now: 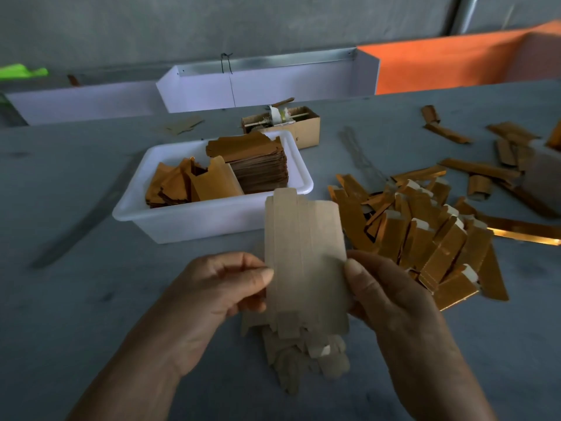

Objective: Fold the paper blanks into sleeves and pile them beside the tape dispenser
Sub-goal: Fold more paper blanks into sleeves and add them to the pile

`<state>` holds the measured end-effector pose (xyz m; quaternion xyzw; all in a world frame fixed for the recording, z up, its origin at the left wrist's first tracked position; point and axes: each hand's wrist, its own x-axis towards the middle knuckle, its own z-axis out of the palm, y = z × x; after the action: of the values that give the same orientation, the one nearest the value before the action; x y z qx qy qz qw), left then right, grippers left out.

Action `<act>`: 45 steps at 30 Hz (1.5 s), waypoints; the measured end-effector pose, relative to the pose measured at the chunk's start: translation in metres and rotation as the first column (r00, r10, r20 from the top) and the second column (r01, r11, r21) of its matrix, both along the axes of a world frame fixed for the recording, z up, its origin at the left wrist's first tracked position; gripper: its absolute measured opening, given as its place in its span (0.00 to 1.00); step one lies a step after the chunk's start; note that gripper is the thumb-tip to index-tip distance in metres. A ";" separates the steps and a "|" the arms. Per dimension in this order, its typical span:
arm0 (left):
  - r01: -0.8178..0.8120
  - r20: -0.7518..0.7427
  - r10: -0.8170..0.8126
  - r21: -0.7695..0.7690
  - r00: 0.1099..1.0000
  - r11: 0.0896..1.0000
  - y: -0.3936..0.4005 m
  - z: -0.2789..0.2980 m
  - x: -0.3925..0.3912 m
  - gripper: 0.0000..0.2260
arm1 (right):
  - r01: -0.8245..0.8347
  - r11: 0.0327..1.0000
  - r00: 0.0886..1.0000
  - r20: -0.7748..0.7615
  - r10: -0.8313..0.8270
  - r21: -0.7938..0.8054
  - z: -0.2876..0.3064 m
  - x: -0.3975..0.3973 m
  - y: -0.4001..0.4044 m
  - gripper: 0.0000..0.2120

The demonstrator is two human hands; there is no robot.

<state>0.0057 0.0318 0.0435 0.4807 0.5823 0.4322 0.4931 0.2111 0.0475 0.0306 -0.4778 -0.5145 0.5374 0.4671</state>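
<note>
I hold one flat paper blank (305,262) upright in front of me, its pale creased back facing me. My left hand (218,287) pinches its left edge with thumb in front. My right hand (385,290) grips its right edge the same way. Under the blank lies a small heap of more pale blanks (303,357) on the table. A pile of folded gold sleeves (425,235) spreads to the right of my hands. The tape dispenser (280,115) sits in a small cardboard box (306,129) behind the tub.
A white plastic tub (188,220) ahead holds a stack of gold blanks (258,162) and loose ones. Scattered gold pieces (479,168) lie at the far right. White trays (261,86) and an orange panel (449,62) line the back edge of the grey table.
</note>
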 end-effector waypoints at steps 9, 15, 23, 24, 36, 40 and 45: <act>0.031 0.054 -0.031 -0.010 0.998 0.999 -0.007 -0.001 0.029 0.19 | -0.114 0.977 0.979 -0.188 0.080 -0.179 -0.004 -0.002 -0.001 0.07; -0.106 0.002 0.106 -0.006 0.994 0.994 -0.003 -0.003 0.046 0.15 | -0.157 0.982 0.985 -0.091 0.148 -0.103 -0.007 -0.001 -0.003 0.07; -0.135 0.001 0.135 -0.019 0.991 0.991 -0.001 -0.008 0.052 0.09 | -0.048 0.988 0.964 0.264 0.008 0.145 -0.005 0.000 -0.006 0.04; -0.142 0.002 0.142 -0.018 0.990 0.990 -0.001 -0.008 0.053 0.08 | -0.047 0.987 0.967 0.253 0.006 0.156 -0.004 -0.001 -0.007 0.04; 0.069 -0.066 -0.068 0.007 0.996 0.998 -0.011 0.003 0.058 0.14 | -0.155 0.974 0.978 0.168 0.127 0.168 -0.001 -0.004 -0.008 0.17; 0.065 -0.134 -0.062 0.019 0.989 0.998 -0.014 0.002 0.055 0.07 | -0.177 0.971 0.966 0.220 0.139 0.164 0.002 -0.001 -0.008 0.12; 0.159 -0.046 -0.161 -0.049 0.986 0.986 -0.014 0.003 0.053 0.09 | 0.008 0.996 0.984 0.176 -0.024 0.094 -0.001 0.003 -0.005 0.20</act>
<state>0.0586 0.0182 0.0463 0.5252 0.5634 0.3658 0.5224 0.2141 0.0423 0.0300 -0.5054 -0.5746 0.4645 0.4458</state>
